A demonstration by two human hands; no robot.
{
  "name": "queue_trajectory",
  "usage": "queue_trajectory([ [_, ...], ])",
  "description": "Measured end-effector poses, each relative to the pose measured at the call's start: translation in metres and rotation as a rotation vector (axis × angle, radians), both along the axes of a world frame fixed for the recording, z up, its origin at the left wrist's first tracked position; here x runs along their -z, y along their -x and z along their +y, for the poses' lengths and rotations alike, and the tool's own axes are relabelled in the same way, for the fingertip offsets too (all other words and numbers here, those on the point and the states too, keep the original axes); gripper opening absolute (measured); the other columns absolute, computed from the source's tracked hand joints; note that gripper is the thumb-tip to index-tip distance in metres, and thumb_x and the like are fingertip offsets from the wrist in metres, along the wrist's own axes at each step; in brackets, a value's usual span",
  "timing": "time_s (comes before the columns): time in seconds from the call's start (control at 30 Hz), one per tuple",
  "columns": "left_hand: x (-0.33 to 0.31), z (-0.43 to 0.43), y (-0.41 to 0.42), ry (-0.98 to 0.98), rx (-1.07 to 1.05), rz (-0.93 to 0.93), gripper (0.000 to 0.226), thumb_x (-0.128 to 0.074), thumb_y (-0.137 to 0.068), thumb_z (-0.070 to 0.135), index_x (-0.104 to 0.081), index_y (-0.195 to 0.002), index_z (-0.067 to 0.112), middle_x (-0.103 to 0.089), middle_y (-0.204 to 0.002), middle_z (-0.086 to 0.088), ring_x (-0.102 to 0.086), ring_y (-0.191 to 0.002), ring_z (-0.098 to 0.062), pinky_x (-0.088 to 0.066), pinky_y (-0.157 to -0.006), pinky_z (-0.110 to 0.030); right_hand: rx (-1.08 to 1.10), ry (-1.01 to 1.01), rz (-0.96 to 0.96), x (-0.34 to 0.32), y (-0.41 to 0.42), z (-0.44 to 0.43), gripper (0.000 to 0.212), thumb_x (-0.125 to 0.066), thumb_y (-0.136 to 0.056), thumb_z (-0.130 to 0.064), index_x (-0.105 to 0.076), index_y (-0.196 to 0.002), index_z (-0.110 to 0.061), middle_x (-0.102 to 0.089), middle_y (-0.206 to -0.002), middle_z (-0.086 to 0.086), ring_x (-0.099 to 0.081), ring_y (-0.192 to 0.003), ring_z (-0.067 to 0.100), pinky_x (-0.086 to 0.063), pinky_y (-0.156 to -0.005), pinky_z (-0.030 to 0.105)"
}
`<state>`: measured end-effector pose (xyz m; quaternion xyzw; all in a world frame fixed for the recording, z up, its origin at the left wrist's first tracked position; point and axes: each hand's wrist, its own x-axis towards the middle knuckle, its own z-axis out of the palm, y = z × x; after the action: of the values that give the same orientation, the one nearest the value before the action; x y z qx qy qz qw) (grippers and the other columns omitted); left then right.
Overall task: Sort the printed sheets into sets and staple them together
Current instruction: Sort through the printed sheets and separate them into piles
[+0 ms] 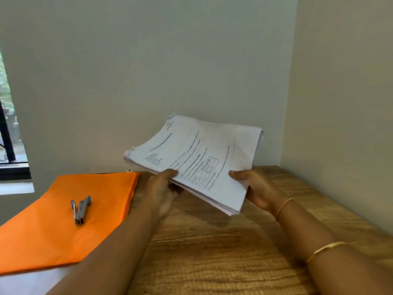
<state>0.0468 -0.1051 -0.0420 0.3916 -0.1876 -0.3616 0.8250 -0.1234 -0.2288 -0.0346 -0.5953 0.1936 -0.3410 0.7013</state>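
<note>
Sheets: one thick printed stack, face up, held in the air above the tabletop near the wall corner. It is tilted, far end higher, and touches no wood.

Head view.
- Left hand grips the near-left edge, with the thumb on top and the fingers curled under.
- Right hand holds the near-right corner the same way, thumb over and fingers beneath and mostly hidden. A bangle sits on that forearm.
- Stack edges are ragged. Pages poke out along the left side and at the far right corner.
- Stapler lies partly open on an orange folder, left of the stack and well apart from both hands.
- Window at the far left.

Judgement: the task looks barely begun. I see no separate sets, and whether any pages are already stapled cannot be told.

To do this step well:
- Keep both thumbs pressed down while the stack is tilted, since loose pages could slide toward the near edge.
- Lower it flat onto the bare wood between the folder and the right wall.
- Read the top headings and deal the pages into piles set clearly apart.
- Tap each pile square before reaching for the stapler.
- Leave the folder side free so the stapler stays easy to reach.
</note>
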Motion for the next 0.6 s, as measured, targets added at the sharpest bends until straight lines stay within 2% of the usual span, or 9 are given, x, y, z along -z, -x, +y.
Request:
queue_trajectory([
  [0.1, -0.001, 0.01, -0.031, 0.034, -0.065, 0.079, 0.044, -0.05, -0.087, -0.008, -0.05, -0.13, 0.002, -0.063, -0.107, -0.013, -0.062, -0.087, -0.024, -0.059, -0.056, -0.033, -0.032, 0.012, 0.084, 0.002, 0.017, -0.019, 0.02, -0.05, -0.089, 0.002, -0.057, -0.104, -0.01, -0.068, -0.1, 0.012, -0.064, -0.094, 0.029, -0.057, -0.078, 0.039],
  [0.17, -0.003, 0.015, -0.045, -0.035, -0.077, 0.065, 0.038, -0.05, -0.087, -0.008, -0.051, -0.124, 0.0, -0.064, -0.099, -0.014, -0.062, -0.083, -0.023, -0.058, -0.052, -0.031, -0.031, -0.012, 0.117, 0.001, 0.024, -0.029, 0.021, -0.048, -0.089, 0.003, -0.057, -0.105, -0.009, -0.069, -0.096, 0.012, -0.065, -0.09, 0.029, -0.06, -0.068, 0.035],
  [0.23, -0.006, 0.021, -0.051, -0.161, -0.038, -0.021, 0.03, -0.05, -0.087, -0.011, -0.052, -0.114, 0.0, -0.063, -0.093, -0.015, -0.062, -0.08, -0.024, -0.058, -0.053, -0.03, -0.019, -0.018, 0.145, 0.001, 0.03, -0.037, 0.022, -0.049, -0.089, 0.002, -0.056, -0.108, -0.007, -0.068, -0.096, 0.013, -0.065, -0.088, 0.03, -0.059, -0.065, 0.035],
  [0.33, -0.009, 0.029, -0.047, -0.453, 0.031, -0.365, 0.03, -0.058, -0.08, -0.014, -0.056, -0.108, -0.001, -0.066, -0.092, -0.017, -0.067, -0.074, -0.025, -0.058, -0.055, -0.032, 0.104, 0.036, 0.21, 0.002, 0.037, -0.047, 0.024, -0.062, -0.082, -0.003, -0.06, -0.106, -0.004, -0.068, -0.1, 0.017, -0.066, -0.087, 0.032, -0.058, -0.071, 0.039],
  [0.4, -0.009, 0.029, -0.042, -0.623, 0.03, -0.633, 0.039, -0.065, -0.075, -0.014, -0.058, -0.109, 0.001, -0.068, -0.098, -0.016, -0.067, -0.08, -0.027, -0.055, -0.062, -0.033, 0.243, 0.137, 0.27, 0.004, 0.037, -0.053, 0.036, -0.072, -0.075, -0.01, -0.063, -0.11, -0.005, -0.068, -0.106, 0.018, -0.067, -0.091, 0.034, -0.054, -0.079, 0.041],
  [0.43, -0.01, 0.029, -0.039, -0.669, 0.02, -0.739, 0.042, -0.067, -0.073, -0.013, -0.059, -0.111, 0.003, -0.068, -0.103, -0.014, -0.066, -0.085, -0.027, -0.054, -0.065, -0.032, 0.282, 0.193, 0.294, 0.003, 0.037, -0.053, 0.036, -0.071, -0.078, -0.011, -0.063, -0.112, -0.006, -0.068, -0.106, 0.017, -0.066, -0.092, 0.034, -0.053, -0.08, 0.041],
  [0.5, -0.013, 0.027, -0.035, -0.687, -0.036, -0.9, 0.048, -0.07, -0.072, -0.008, -0.058, -0.116, 0.007, -0.066, -0.109, -0.009, -0.063, -0.089, -0.023, -0.051, -0.062, -0.028, 0.304, 0.281, 0.286, 0.001, 0.034, -0.049, 0.028, -0.062, -0.087, -0.01, -0.06, -0.115, -0.007, -0.067, -0.105, 0.013, -0.064, -0.089, 0.03, -0.052, -0.076, 0.037],
  [0.6, -0.014, 0.024, -0.025, -0.613, -0.257, -1.097, 0.053, -0.069, -0.076, -0.001, -0.051, -0.123, 0.013, -0.055, -0.107, 0.003, -0.053, -0.089, -0.014, -0.038, -0.057, -0.017, 0.366, 0.424, 0.184, -0.009, 0.026, -0.036, 0.018, -0.054, -0.093, -0.01, -0.058, -0.11, -0.014, -0.065, -0.1, 0.007, -0.063, -0.083, 0.021, -0.05, -0.069, 0.031],
])
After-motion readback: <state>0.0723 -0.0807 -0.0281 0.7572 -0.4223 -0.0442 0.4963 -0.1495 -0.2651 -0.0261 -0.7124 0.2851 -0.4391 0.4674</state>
